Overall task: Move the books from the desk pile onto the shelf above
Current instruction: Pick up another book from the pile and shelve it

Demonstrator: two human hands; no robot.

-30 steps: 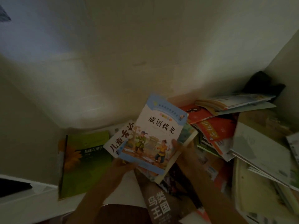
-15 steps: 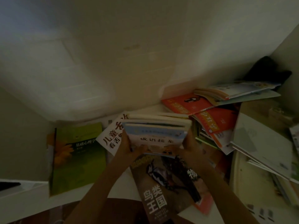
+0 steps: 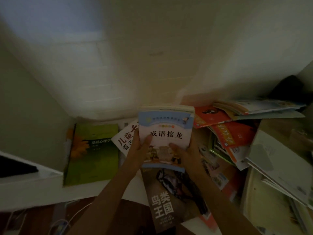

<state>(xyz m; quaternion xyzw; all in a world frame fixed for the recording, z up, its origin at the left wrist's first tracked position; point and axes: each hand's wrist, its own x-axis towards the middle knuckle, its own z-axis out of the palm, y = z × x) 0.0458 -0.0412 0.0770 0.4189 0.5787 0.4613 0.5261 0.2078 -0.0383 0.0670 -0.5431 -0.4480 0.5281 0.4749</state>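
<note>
While the small stack of books (image 3: 165, 131) was gripped by the left hand (image 3: 138, 150) and right hand (image 3: 185, 154), thumbs curled over its cover, the lift was judged under way. A raise to the unseen shelf was called for.

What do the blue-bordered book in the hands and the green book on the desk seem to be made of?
Blue-bordered book: paper, seemingly a soft card cover with a smooth printed finish; pale page edges show along its top. Both the left hand and the right hand hold it. Green book: probably a paperback too, with a flat printed cover; the dim light hides any gloss.
</note>
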